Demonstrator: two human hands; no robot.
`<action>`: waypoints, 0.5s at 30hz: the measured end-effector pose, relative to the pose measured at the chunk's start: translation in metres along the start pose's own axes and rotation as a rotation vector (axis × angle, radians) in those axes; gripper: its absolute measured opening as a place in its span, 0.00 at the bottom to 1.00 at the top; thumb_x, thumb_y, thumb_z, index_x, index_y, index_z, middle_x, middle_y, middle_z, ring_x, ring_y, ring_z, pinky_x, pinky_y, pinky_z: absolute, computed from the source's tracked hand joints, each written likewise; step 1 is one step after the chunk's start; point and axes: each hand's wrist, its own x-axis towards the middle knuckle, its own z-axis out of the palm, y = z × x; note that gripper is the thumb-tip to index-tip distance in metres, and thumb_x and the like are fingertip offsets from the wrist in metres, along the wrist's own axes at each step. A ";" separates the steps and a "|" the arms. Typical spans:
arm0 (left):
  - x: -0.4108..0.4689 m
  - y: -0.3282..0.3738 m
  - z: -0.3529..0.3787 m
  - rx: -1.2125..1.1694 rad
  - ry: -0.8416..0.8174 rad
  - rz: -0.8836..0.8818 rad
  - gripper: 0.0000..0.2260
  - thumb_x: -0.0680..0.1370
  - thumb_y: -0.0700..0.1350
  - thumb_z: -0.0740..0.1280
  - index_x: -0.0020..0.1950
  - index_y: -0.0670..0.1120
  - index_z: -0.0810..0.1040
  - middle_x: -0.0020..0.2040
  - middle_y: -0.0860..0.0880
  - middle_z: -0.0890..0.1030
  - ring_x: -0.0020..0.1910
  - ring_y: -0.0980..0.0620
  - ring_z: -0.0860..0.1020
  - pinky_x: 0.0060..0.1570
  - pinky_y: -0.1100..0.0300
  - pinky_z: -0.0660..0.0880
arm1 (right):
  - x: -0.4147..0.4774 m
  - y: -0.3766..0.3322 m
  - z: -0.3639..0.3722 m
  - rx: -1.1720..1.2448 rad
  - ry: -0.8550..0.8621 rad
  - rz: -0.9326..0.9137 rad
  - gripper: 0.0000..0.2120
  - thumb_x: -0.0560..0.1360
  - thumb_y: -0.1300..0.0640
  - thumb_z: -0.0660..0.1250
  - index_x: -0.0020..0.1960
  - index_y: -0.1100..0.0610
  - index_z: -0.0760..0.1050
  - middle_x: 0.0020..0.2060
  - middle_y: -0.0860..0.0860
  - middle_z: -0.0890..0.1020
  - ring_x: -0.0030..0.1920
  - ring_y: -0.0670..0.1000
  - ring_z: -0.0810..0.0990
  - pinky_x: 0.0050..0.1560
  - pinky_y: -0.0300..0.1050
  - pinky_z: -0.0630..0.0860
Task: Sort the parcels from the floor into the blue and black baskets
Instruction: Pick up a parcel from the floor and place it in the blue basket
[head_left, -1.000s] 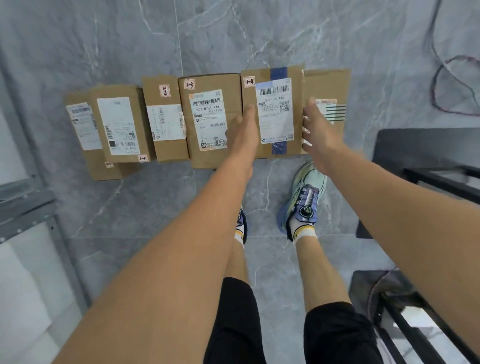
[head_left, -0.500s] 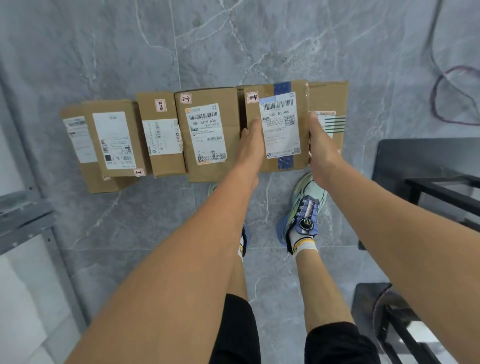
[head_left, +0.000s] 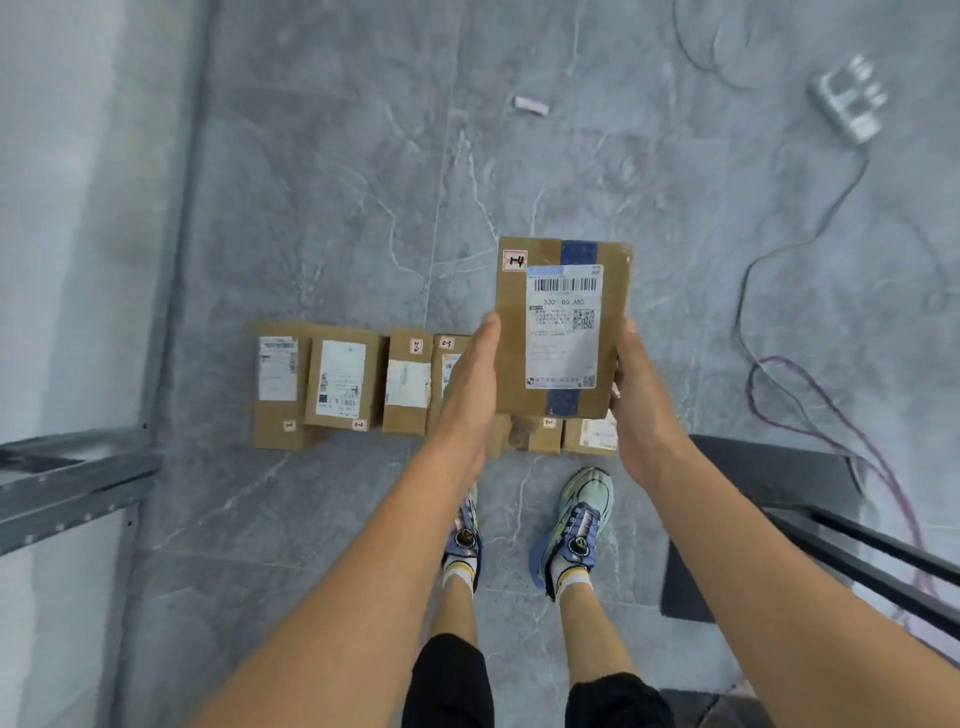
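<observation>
I hold a brown cardboard parcel (head_left: 563, 327) with a white label, blue tape and a tag reading 1-4, lifted off the floor. My left hand (head_left: 470, 387) grips its left edge and my right hand (head_left: 641, 400) grips its right edge. Below it a row of several brown parcels (head_left: 343, 382) lies on the grey marble floor; two more parcels (head_left: 592, 436) show under the lifted one. A dark basket or frame (head_left: 779, 483) stands at the right; its colour and inside are hard to tell.
A grey metal shelf frame (head_left: 67, 483) is at the left by a pale wall. Cables (head_left: 789, 384) and a white power strip (head_left: 849, 106) lie on the floor at the right. My two shoes (head_left: 576, 525) stand just behind the parcel row.
Both hands closed on the sides of the 1-4 parcel and lifted it up out of the row. The view has risen, so the floor parcels look smaller and lower.
</observation>
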 end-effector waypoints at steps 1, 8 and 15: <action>-0.015 0.020 -0.008 -0.015 0.011 0.020 0.43 0.69 0.82 0.55 0.79 0.63 0.67 0.79 0.60 0.69 0.78 0.57 0.65 0.79 0.43 0.58 | -0.017 -0.022 0.009 -0.004 -0.009 -0.041 0.28 0.84 0.31 0.48 0.76 0.40 0.73 0.68 0.40 0.81 0.69 0.41 0.76 0.76 0.54 0.66; -0.148 0.156 -0.057 -0.070 0.068 0.220 0.33 0.77 0.75 0.54 0.77 0.61 0.71 0.74 0.57 0.75 0.73 0.55 0.73 0.75 0.47 0.66 | -0.139 -0.157 0.069 -0.046 -0.138 -0.309 0.24 0.86 0.34 0.47 0.71 0.38 0.75 0.54 0.30 0.84 0.52 0.28 0.81 0.53 0.35 0.71; -0.271 0.244 -0.084 -0.141 0.189 0.408 0.18 0.83 0.67 0.52 0.64 0.66 0.77 0.57 0.68 0.82 0.59 0.69 0.78 0.57 0.67 0.72 | -0.246 -0.258 0.109 -0.070 -0.270 -0.521 0.24 0.85 0.34 0.48 0.73 0.37 0.74 0.64 0.38 0.83 0.62 0.36 0.80 0.62 0.42 0.70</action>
